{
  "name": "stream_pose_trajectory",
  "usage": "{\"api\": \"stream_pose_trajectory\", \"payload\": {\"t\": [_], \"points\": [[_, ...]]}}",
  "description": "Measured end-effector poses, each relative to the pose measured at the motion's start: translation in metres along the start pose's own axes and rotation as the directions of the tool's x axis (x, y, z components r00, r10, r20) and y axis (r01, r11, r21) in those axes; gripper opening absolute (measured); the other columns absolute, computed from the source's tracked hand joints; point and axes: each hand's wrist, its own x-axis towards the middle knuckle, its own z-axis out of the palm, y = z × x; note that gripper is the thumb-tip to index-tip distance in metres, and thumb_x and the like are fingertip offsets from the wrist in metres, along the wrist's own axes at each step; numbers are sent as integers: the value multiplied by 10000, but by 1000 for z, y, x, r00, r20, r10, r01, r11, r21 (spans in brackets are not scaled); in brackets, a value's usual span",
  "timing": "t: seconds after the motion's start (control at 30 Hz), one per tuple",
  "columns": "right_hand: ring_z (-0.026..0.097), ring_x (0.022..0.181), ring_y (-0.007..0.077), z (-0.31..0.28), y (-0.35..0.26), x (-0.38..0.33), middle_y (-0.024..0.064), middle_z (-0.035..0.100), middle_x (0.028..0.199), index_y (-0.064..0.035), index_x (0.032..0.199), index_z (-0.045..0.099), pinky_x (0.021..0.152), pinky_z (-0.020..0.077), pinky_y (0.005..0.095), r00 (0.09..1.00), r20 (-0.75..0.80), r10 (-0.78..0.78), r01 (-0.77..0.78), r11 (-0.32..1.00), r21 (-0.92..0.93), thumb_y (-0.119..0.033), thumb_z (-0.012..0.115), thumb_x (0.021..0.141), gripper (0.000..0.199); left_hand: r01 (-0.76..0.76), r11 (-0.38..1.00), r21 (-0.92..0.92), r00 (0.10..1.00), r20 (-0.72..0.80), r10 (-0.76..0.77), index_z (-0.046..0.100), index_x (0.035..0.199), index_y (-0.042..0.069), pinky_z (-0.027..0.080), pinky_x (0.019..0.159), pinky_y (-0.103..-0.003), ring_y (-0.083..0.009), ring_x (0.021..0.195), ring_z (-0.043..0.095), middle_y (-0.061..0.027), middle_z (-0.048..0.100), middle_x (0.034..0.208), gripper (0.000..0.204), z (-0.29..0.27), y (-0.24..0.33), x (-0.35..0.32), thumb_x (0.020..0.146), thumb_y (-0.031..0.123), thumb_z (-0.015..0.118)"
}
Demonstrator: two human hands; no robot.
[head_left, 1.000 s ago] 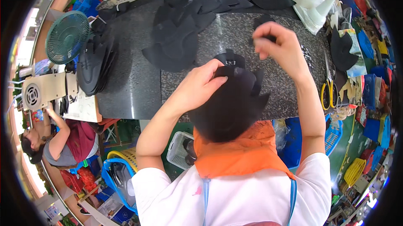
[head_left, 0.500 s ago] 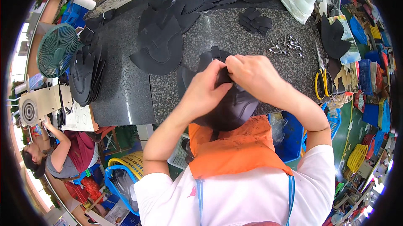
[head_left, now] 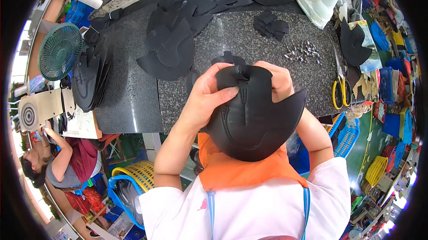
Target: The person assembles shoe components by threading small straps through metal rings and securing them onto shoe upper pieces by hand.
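A black leather-like panel (head_left: 249, 128) is lifted toward me, its stitched face showing, with a rounded lower edge and a pointed corner at the right. My left hand (head_left: 207, 93) grips its upper left edge, the thumb pressed on the face. Around the upper right edge curls my right hand (head_left: 278, 79), its fingers partly hidden behind the panel. Beyond the hands, another black piece with a short tab (head_left: 228, 57) lies on the speckled stone tabletop (head_left: 214, 30). Short black strips (head_left: 271, 26) and a scatter of small shiny metal fittings (head_left: 303, 53) rest farther off to the right.
Yellow-handled scissors (head_left: 341, 88) lie at the table's right edge. Similar black panels (head_left: 167, 53) are heaped at the back and left, with a stack (head_left: 89, 79) farther left. A green fan (head_left: 60, 52) stands there; another person (head_left: 67, 164) works below it. A blue basket (head_left: 347, 135) sits right.
The black panel has swung up and toward me, turning its stitched face into view. My right hand has shifted from the front of its top edge to behind its right side.
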Motion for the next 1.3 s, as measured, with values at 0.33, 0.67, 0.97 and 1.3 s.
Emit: {"api": "stream_pose_trajectory", "payload": {"t": [0.33,0.67,0.97,1.3], "points": [[613,836,286,-1,4,-6,70,653,910,-50,894,660,703,502,355,985,75,-158,165,982,-92,-158,704,658,263,-61,995,-76,997,-44,58,515,1203,-19,450,944,-295,-147,1037,589,-80,625,1113,394,3,-2,-3,855,66,679],[608,732,186,-67,-27,20,72,625,802,-22,997,683,670,484,293,907,-13,421,-407,884,231,-65,639,811,195,23,957,289,997,-77,-1,529,1211,-22,506,832,-249,-91,944,611,-47,643,1051,325,9,9,-5,895,-15,602],[633,747,249,-32,-44,18,74,644,867,-24,824,617,637,516,327,972,147,-182,216,939,-266,-56,717,710,155,40,929,367,998,-63,-18,560,1170,-11,499,717,-199,-35,847,590,-10,645,957,280,12,6,-7,892,-26,589],[650,748,241,-35,-36,7,126,668,932,8,835,643,636,532,333,914,173,-368,405,862,-304,-94,697,629,236,-31,869,494,997,-49,64,593,1156,-10,504,729,-223,-51,844,601,-23,671,952,273,15,6,-14,883,-18,604]]}}
